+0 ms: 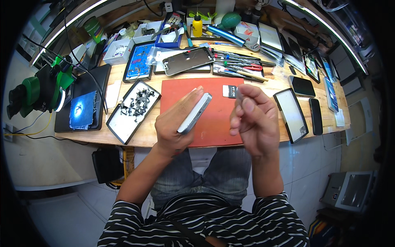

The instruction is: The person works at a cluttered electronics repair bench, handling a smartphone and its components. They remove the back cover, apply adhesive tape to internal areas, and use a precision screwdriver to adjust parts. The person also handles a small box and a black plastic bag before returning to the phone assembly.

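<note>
My left hand (pixel 175 121) is closed round a silver-edged smartphone (pixel 195 115), held tilted above the red-orange mat (pixel 218 131). The phone's narrow end, with its port, faces up toward me. My right hand (pixel 259 119) is raised to the right of the phone, apart from it. Its thumb and forefinger are pinched together on a small greyish piece (pixel 238 94), too small to name. Just behind those fingers a black-and-white card (pixel 228 91) lies on the mat, partly hidden.
Left of the mat is a tray of small black parts (pixel 140 101). Behind it lie a detached phone screen (pixel 188 61) and a tray of screwdrivers and tweezers (pixel 238 65). At right are a shallow tray (pixel 291 115) and two phones. A green-and-black microscope (pixel 39 88) overhangs the left side.
</note>
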Action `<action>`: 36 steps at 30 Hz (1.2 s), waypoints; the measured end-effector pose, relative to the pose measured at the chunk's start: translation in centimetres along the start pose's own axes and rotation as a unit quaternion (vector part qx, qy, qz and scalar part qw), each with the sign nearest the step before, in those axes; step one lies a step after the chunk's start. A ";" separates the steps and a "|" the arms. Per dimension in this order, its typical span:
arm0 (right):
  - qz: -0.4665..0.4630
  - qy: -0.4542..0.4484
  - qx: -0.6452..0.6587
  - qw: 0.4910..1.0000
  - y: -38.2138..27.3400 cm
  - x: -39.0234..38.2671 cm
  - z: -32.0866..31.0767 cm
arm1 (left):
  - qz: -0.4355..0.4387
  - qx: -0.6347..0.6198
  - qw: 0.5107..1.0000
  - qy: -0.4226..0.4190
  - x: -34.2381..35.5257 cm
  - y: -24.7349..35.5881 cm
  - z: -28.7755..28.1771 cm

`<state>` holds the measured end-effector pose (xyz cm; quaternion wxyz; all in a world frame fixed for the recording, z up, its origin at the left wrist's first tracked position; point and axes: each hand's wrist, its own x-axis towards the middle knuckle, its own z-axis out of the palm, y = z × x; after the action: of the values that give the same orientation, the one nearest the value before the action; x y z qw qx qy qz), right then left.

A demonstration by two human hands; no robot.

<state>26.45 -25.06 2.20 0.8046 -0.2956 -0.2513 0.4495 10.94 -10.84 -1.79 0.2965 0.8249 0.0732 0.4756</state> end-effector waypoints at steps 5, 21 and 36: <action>-0.068 0.071 -0.377 0.921 -6.6 4.3 -6.6 | -0.042 -0.038 0.998 -0.020 0.3 -0.6 -1.3; -0.013 0.102 -0.764 0.637 -8.6 5.6 -12.0 | -0.142 -0.122 0.980 0.071 2.7 -5.2 -0.7; 0.021 0.136 -0.587 0.798 -7.9 -2.3 -8.7 | -0.030 -0.152 0.968 -0.195 2.7 -3.3 -3.2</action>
<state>35.74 -32.60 1.37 0.4928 -0.7747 -0.3492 0.1875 10.22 -5.72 -0.47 0.4413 0.8442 -0.0347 0.3022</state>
